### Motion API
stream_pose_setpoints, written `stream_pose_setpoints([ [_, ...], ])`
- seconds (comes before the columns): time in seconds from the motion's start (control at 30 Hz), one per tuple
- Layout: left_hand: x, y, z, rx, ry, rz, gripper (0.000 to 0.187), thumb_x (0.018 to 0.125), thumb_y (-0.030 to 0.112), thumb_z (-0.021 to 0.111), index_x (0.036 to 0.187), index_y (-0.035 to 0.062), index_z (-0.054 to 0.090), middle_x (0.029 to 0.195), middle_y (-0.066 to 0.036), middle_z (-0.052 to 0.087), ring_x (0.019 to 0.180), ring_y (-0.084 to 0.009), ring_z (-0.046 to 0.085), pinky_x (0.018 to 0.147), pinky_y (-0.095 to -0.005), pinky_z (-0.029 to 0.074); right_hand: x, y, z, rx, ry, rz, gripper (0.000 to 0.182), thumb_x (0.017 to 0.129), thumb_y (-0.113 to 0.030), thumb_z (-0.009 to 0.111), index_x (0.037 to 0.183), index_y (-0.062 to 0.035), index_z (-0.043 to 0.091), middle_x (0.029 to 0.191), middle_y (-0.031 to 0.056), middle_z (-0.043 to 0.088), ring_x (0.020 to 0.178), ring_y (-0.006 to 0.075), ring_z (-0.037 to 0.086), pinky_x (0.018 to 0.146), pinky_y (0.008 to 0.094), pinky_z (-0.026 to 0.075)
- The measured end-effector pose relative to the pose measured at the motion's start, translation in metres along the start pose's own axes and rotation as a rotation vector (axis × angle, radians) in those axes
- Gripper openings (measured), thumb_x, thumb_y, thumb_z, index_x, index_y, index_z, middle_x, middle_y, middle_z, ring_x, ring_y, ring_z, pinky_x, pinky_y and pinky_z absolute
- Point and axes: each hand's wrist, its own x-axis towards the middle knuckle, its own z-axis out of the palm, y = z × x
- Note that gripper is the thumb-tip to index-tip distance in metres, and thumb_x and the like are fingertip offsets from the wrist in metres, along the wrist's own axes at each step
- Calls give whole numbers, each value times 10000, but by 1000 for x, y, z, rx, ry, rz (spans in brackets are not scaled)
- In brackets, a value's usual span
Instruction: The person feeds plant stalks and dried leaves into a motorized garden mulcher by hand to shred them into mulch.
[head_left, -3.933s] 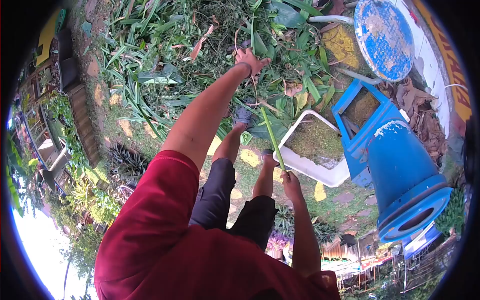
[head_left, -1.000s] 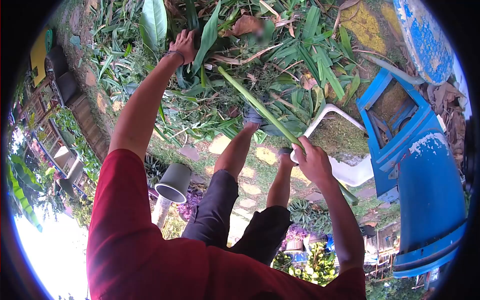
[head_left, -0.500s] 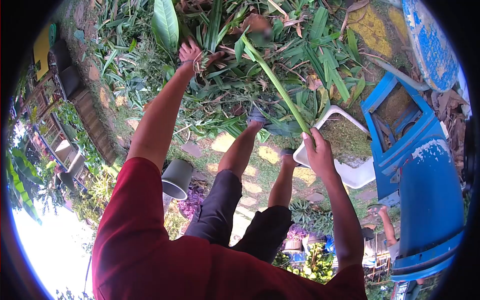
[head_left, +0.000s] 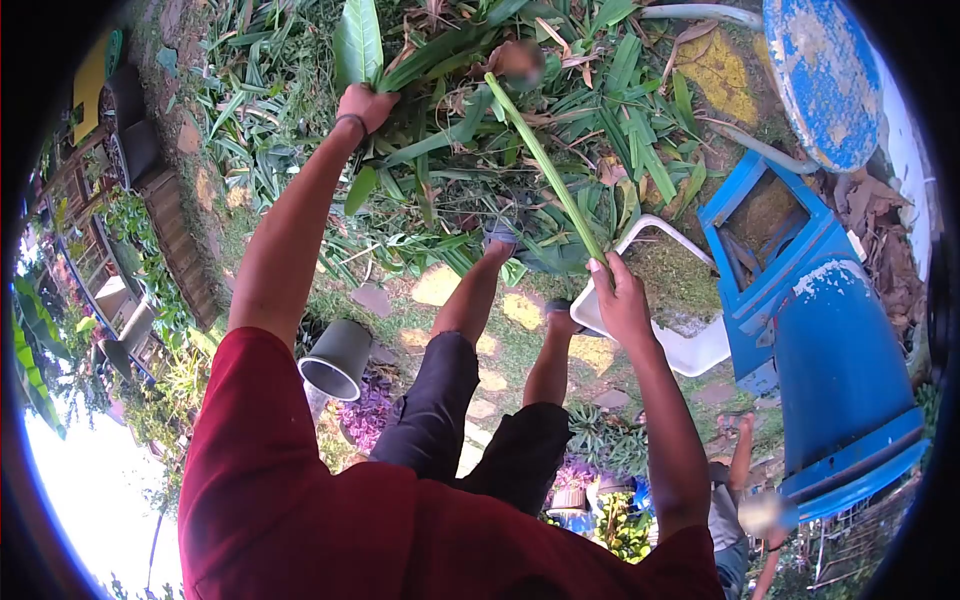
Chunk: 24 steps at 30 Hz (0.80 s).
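My left hand (head_left: 367, 108) is closed round the base of several long green leaves (head_left: 358, 45), above a heap of cut leaves (head_left: 440, 190) on the ground. One broad leaf points up from the fist, and others trail to the right. My right hand (head_left: 622, 290) grips the lower end of a long, ribbed green stalk (head_left: 545, 165). The stalk slants up and left over the heap, its cut end near a brown dry leaf (head_left: 515, 62).
Beside my right hand lies a white plastic frame (head_left: 690, 350). Blue wooden furniture (head_left: 830, 340) and a worn blue round top (head_left: 825, 80) stand right. A grey bucket (head_left: 337, 358) is near my left leg. Another person (head_left: 735, 500) is at lower right.
My left hand, spread on the heap before, has closed on leaves and lifted them slightly. The stalk has shifted a little left with my right hand. More of the other person shows.
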Motion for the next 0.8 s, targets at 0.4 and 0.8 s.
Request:
stream_pose_setpoints([
  [0.4, -172, -50, -182, -1537, 120, -14, 89, 864, 141, 581, 823, 69, 613, 697, -15, 568, 582, -139, 540, 543, -284, 448, -89, -85, -64, -180, 100, -36, 358, 973, -342, 520, 1114, -18, 579, 889, 291, 637, 883, 490, 597, 734, 532, 453],
  [0.8, -305, -49, -343, -2005, 429, 382, 158, 887, 141, 559, 974, 39, 643, 857, -16, 625, 763, -118, 570, 707, -260, 451, -216, -125, -89, -91, 224, -54, 399, 999, -373, 477, 1051, 2, 602, 908, 189, 643, 854, 317, 601, 795, 396, 459],
])
